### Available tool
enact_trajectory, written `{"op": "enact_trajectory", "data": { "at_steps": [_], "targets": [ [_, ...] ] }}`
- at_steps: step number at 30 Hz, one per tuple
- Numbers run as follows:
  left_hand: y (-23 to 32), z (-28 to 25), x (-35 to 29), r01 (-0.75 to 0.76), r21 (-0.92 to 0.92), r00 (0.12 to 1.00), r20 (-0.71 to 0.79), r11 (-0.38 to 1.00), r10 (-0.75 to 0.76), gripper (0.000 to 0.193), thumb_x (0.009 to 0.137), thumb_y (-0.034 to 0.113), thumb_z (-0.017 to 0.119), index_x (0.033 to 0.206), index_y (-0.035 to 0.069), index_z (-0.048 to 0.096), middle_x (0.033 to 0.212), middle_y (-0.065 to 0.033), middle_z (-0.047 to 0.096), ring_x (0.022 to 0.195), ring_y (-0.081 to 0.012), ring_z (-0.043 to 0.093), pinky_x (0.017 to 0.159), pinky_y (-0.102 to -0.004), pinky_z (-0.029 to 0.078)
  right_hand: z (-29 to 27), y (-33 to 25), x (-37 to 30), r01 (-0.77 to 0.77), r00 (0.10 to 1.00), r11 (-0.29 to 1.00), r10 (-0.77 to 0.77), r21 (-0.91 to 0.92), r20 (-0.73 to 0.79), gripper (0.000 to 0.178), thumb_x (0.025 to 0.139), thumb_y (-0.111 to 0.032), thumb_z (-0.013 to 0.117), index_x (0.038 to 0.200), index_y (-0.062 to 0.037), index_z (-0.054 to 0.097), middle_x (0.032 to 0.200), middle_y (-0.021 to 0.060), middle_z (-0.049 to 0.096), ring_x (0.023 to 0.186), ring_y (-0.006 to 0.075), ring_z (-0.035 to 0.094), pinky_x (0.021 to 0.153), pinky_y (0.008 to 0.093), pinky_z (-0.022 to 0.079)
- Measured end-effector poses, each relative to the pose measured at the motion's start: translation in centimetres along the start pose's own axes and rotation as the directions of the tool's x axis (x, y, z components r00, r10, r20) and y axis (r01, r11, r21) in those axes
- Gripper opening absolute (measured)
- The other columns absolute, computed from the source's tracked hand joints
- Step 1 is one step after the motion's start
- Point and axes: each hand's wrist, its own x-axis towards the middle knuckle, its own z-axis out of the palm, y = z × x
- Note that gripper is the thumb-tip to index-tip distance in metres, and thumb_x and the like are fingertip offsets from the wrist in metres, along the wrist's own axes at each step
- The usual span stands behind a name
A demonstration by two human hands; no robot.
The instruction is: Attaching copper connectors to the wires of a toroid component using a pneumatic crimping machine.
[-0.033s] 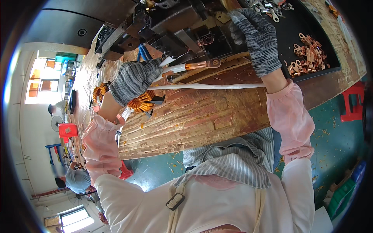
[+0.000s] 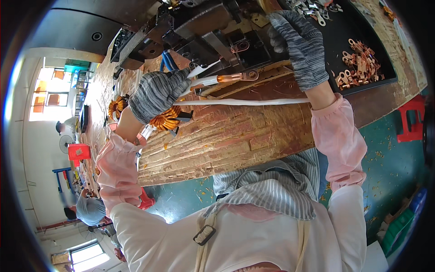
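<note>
My left hand (image 2: 158, 94), in a grey knitted glove, is closed around white-sleeved leads of a copper-wound coil (image 2: 166, 119). From its fingers a lead with a copper ring terminal (image 2: 239, 76) points right, just below the dark metal press (image 2: 199, 27). Another copper terminal (image 2: 240, 46) sits in the press tooling. A long white-sleeved lead (image 2: 240, 102) stretches right, passing to my right wrist. My right hand (image 2: 301, 50), gloved alike, is at the right side of the press, fingers bent and held together. What its fingertips hold, if anything, is hidden.
To the right, a black tray (image 2: 333, 50) carries a heap of copper terminals (image 2: 362, 65) and silvery ones (image 2: 321, 16). Another wound coil (image 2: 117, 108) lies left on the worn wooden bench (image 2: 213, 145). A red stool (image 2: 411, 119) stands far right; a person (image 2: 90, 209) sits far left.
</note>
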Motion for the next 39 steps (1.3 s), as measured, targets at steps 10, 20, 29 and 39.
{"op": "enact_trajectory", "data": {
  "at_steps": [10, 20, 29, 39],
  "targets": [
    [7.3, -1.3, -0.2, 0.056, 0.158, 0.998, 0.002, 0.986, -0.057, 0.032, 0.079, 0.027, 0.050, 0.101, 0.005, 0.052, 0.058, -0.0054, 0.050, 0.045, -0.0197, 0.051, 0.038, -0.0320, 0.038, -0.9, -2.9, -5.7, -0.034, 0.868, 0.930, 0.209, -0.366, 0.451, 0.027, 0.084, -0.030, 0.052, 0.087, -0.0039, 0.060, 0.067, 0.0023, 0.059, 0.059, 0.0095, 0.054, 0.057, 0.0227, 0.045],
    [11.2, -0.8, -0.5, 0.051, 0.222, 0.999, -0.017, 0.974, -0.048, 0.033, 0.078, 0.026, 0.049, 0.103, 0.005, 0.052, 0.063, -0.0029, 0.051, 0.049, -0.0152, 0.052, 0.040, -0.0292, 0.039, -3.0, -1.0, -8.9, 0.588, 0.768, 0.706, -0.334, -0.395, 0.547, 0.020, 0.082, -0.018, 0.055, 0.092, -0.0019, 0.061, 0.076, 0.0099, 0.060, 0.067, 0.0210, 0.058, 0.064, 0.0276, 0.047],
    [13.2, 0.2, 0.0, 0.032, 0.132, 0.989, 0.137, 0.991, -0.050, 0.029, 0.076, 0.028, 0.051, 0.094, 0.006, 0.058, 0.062, -0.0034, 0.053, 0.050, -0.0188, 0.052, 0.049, -0.0324, 0.042, -4.5, 1.7, -11.9, 0.362, 0.892, 0.786, -0.137, -0.501, 0.430, 0.024, 0.080, -0.022, 0.057, 0.086, 0.0011, 0.060, 0.078, 0.0159, 0.060, 0.068, 0.0268, 0.059, 0.062, 0.0298, 0.048],
    [11.5, -0.9, -5.8, 0.512, -0.078, 0.858, 0.100, 0.856, -0.504, 0.053, 0.066, 0.041, 0.064, 0.109, 0.011, 0.055, 0.092, -0.0107, 0.057, 0.081, -0.0248, 0.056, 0.071, -0.0347, 0.046, -6.0, -3.9, -9.7, 0.547, 0.795, 0.526, -0.084, -0.651, 0.600, 0.027, 0.076, -0.025, 0.060, 0.091, -0.0029, 0.058, 0.085, 0.0135, 0.059, 0.079, 0.0271, 0.057, 0.071, 0.0330, 0.046]
  ]
}}
